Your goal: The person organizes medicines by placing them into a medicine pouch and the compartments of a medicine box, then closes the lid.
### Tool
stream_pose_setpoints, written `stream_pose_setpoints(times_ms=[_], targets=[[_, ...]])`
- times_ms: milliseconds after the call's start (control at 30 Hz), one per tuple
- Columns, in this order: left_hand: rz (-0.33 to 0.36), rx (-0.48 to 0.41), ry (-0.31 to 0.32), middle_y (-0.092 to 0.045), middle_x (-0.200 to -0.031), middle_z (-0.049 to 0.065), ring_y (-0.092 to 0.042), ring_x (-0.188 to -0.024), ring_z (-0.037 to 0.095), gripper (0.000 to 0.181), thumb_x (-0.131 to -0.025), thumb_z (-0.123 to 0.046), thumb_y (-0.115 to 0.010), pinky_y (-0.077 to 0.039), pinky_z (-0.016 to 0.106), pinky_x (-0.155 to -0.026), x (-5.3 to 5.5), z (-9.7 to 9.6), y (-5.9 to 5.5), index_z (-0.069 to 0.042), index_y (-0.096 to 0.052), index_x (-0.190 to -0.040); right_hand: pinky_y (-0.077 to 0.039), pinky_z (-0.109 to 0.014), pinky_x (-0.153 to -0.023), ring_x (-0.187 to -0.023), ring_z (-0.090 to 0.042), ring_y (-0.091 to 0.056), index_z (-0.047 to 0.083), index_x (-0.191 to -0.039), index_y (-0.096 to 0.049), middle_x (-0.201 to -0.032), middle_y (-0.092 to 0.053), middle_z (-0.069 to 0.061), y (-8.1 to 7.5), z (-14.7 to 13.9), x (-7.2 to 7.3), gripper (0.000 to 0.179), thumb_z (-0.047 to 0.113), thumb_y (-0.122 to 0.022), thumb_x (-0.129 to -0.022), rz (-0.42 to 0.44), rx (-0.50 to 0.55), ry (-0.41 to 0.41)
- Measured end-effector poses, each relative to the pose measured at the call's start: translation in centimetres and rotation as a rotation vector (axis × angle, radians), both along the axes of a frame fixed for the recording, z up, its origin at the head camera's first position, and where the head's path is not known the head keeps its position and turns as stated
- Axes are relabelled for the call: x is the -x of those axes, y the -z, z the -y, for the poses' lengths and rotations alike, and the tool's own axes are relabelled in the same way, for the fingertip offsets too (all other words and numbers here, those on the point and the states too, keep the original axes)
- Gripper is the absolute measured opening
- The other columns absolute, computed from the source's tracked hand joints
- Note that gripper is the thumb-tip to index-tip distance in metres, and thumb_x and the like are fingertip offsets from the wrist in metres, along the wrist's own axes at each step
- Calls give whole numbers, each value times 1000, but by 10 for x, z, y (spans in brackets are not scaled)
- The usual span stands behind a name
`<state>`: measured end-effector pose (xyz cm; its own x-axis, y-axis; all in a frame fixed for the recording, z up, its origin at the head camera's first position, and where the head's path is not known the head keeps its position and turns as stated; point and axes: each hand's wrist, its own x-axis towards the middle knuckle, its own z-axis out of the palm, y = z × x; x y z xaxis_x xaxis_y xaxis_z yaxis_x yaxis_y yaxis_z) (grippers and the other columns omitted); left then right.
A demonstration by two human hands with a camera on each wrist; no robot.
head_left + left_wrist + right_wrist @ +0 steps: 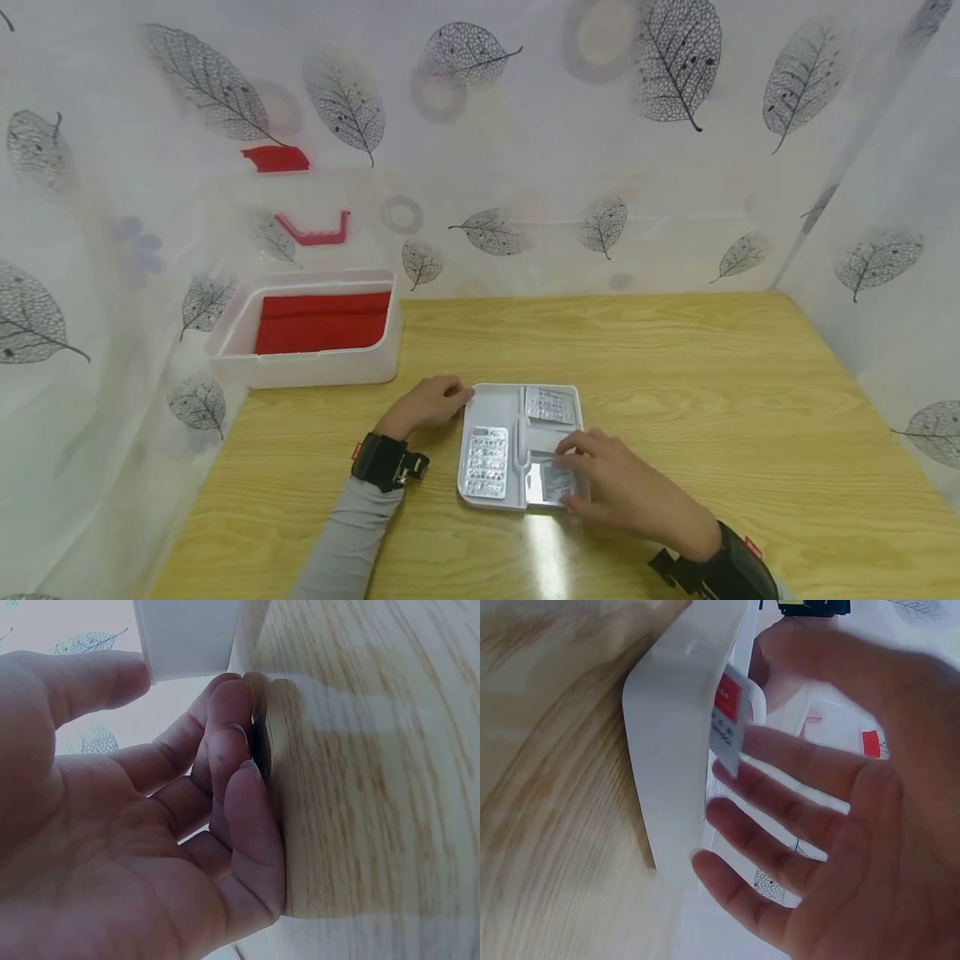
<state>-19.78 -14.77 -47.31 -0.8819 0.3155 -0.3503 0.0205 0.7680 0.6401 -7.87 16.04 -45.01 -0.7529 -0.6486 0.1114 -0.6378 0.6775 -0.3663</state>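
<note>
A shallow white compartment box [491,404] lies on the table. A silver foil blister pack [487,462] sits in its left compartment and another foil pack [549,405] at upper right. My left hand [426,406] touches the box's upper left corner with the thumb; its bent fingers [251,802] rest on the tabletop. My right hand [618,483] is over the lower right compartment, thumb and fingers spread around a small flat pack [557,481]. In the right wrist view, a white-and-red printed pack [727,720] stands tilted at the box wall, against the fingertips, not enclosed by them.
A translucent white bin [322,369] with its lid raised stands at the back left, a red cloth-like lining [324,323] inside. The wood-grain table [697,375] meets a leaf-patterned curtain [525,167] at the back and sides.
</note>
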Motion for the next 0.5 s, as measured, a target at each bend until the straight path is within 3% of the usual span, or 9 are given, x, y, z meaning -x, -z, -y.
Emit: stream_pose_setpoints(times_ms=[167,300,400,500], targets=[[-6,9,0,-56,-80,3,-52,-74,18,30,-105,-39,-54,-40,31,-64,0,-1,1,-14,-61,-90,-49,-32,-80,-95,-9,-53,16,-89,-77,-103,-65,7,0,-1,1,8,23,-80,-84,-36,36,-4],[-8,14,2,-55,-80,3,-52,-74,18,30,-105,-39,-54,-40,31,-64,-1,-2,1,-14,-61,-90,-49,-30,-78,-90,-6,-52,20,-82,-76,-95,-65,11,-3,-2,4,4,19,-79,-85,-21,30,-7],[-9,15,3,-56,-81,3,-52,-74,18,30,-105,-39,-54,-40,31,-64,-1,-2,0,-14,-62,-91,-54,-33,-82,-90,-7,-56,21,-86,-75,-93,-63,12,-8,-2,8,5,17,-78,-85,-7,29,75],[-7,14,-1,-57,-82,3,-53,-75,18,30,-105,-39,-54,-41,31,-64,0,-1,-1,-14,-62,-91,-54,-31,-73,-81,-8,-57,18,-92,-71,-87,-59,11,-14,-2,15,8,17,-77,-87,40,47,222]])
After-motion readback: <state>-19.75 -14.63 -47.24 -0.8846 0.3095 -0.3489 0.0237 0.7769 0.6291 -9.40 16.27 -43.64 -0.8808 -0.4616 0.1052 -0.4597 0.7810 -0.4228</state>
